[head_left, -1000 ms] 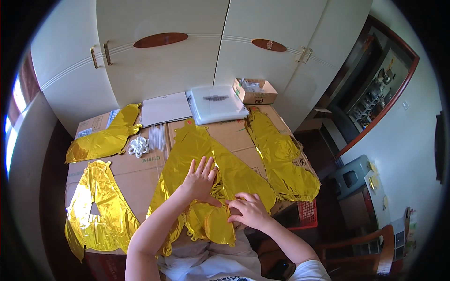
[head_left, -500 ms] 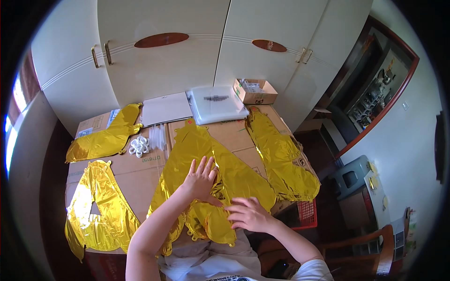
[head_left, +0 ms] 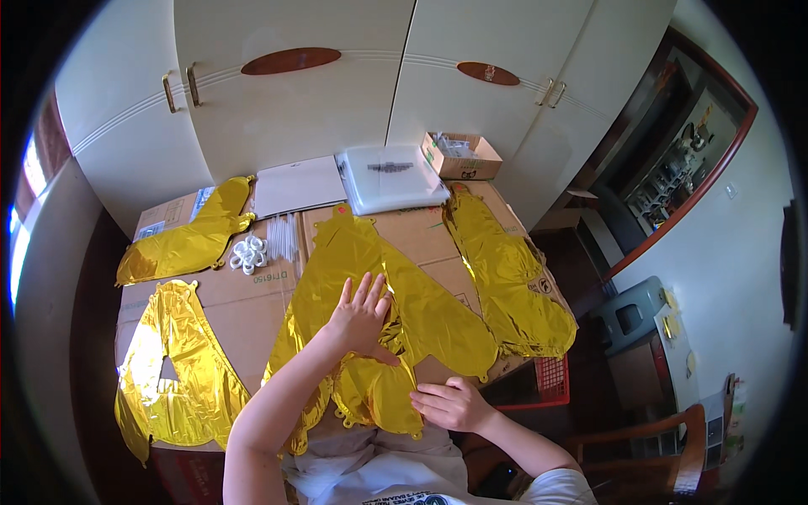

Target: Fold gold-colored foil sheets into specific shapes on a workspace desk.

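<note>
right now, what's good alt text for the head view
A person's left hand lies spread on a large gold foil piece on cardboard, the right hand at its near edge. Three more gold pieces lie on either side; farther back are white rings, pale sticks and an open box.

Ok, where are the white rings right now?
In the head view, the white rings lie left of centre on the cardboard, just left of the thin clear sticks and beside the upper-left gold foil piece.
</note>
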The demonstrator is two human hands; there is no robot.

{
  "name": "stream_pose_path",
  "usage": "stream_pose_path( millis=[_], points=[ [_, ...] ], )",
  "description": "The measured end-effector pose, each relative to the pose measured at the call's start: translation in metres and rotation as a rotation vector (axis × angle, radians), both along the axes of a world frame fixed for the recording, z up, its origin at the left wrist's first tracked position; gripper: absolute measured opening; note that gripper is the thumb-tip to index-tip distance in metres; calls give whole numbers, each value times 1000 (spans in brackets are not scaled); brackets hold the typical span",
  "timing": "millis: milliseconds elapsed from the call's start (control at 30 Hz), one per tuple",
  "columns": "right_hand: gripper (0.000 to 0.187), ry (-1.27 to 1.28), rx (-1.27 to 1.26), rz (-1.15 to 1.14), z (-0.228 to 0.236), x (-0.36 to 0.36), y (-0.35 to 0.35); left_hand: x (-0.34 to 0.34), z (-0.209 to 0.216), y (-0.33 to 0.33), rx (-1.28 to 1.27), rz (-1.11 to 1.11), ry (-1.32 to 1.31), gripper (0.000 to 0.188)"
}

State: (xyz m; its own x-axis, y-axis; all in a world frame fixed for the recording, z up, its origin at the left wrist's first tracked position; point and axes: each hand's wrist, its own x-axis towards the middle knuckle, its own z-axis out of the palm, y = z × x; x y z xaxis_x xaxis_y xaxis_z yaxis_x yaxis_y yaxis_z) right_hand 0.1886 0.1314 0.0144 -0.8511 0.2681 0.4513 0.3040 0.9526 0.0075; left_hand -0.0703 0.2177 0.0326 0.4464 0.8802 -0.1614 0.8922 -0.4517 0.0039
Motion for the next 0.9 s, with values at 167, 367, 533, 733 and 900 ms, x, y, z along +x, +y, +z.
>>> stream_pose_path(
  millis=[167, 367, 533, 733, 900],
  points=[
    [14, 75, 24, 19, -13, 4, -3, 0, 2, 0, -8, 2, -5, 135],
    [12, 123, -2, 38, -16, 6, -7, 1, -1, 1, 3, 0, -7, 135],
    [10, 162, -42, 58, -17, 8, -7, 0, 0, 0, 1, 6, 6, 135],
    [10, 180, -70, 65, -12, 8, -10, 1, 1, 0, -2, 3, 11, 135],
    [10, 162, -62, 75, -15, 13, -12, 1, 1, -1, -1, 7, 4, 134]
  ],
)
